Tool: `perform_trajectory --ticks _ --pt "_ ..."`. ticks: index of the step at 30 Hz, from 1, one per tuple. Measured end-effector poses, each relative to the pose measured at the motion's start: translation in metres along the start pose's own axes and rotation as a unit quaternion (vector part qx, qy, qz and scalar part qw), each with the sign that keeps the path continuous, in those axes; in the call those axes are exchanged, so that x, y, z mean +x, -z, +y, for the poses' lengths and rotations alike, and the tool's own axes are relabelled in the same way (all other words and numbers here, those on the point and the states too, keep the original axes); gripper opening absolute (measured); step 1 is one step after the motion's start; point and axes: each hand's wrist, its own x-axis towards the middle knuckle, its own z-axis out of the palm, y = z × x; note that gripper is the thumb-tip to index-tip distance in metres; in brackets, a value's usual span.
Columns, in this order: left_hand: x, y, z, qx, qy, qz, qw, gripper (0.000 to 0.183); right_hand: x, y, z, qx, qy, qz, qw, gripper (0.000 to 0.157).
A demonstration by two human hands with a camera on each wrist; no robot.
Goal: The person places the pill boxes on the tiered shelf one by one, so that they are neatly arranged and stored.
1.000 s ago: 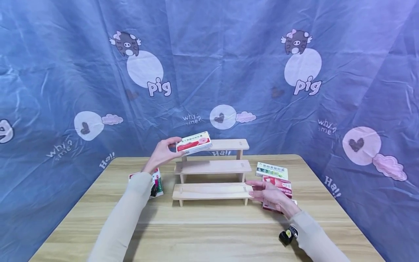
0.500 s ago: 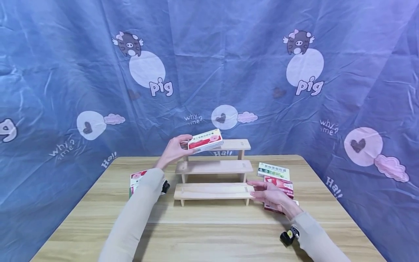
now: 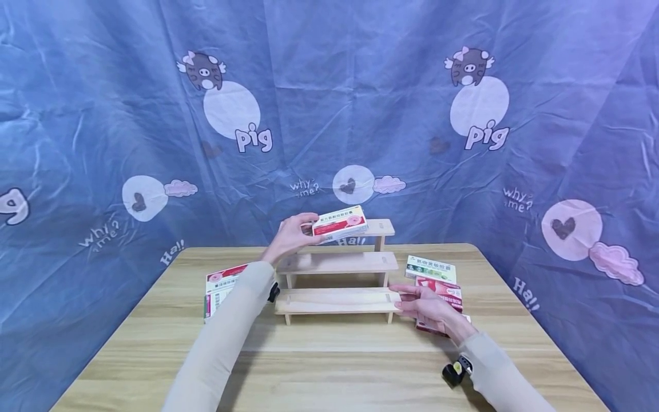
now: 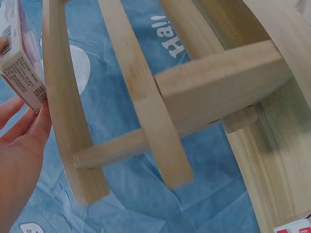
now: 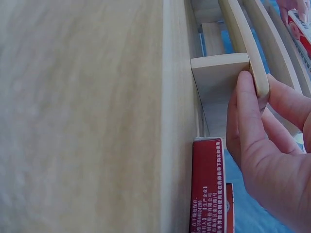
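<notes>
My left hand grips a white-and-red medicine box by its left end, tilted, right at the top board of a three-step wooden display shelf. In the left wrist view the box overlaps the edge of that board, with fingers under and behind it. At the right end of the lowest step, my right hand pinches the board. The right wrist view shows the fingertips on one face of this board and other fingers on the opposite face.
Several medicine boxes lie right of the shelf, among them a green-and-white box and a red box. More boxes lie on the left, partly behind the left sleeve. A blue curtain hangs behind the wooden table.
My left hand has carried the medicine box to the right along the top step, lowering it slightly in the last half second. My right hand stays on the lowest step's end.
</notes>
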Motion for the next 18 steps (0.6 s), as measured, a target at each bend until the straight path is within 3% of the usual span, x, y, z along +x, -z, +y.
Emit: perform_trajectory --ticks 8,18 --pt "0.01 -0.012 0.009 -0.021 0.01 -0.025 0.9994 0.058 0.0 0.001 0.002 0.016 0.002 -0.003 1.0 0.059" --pt "0.025 -0.026 0.019 -0.02 -0.003 -0.027 0.9994 0.055 0.0 0.001 0.002 0.007 0.003 -0.01 1.0 0.059"
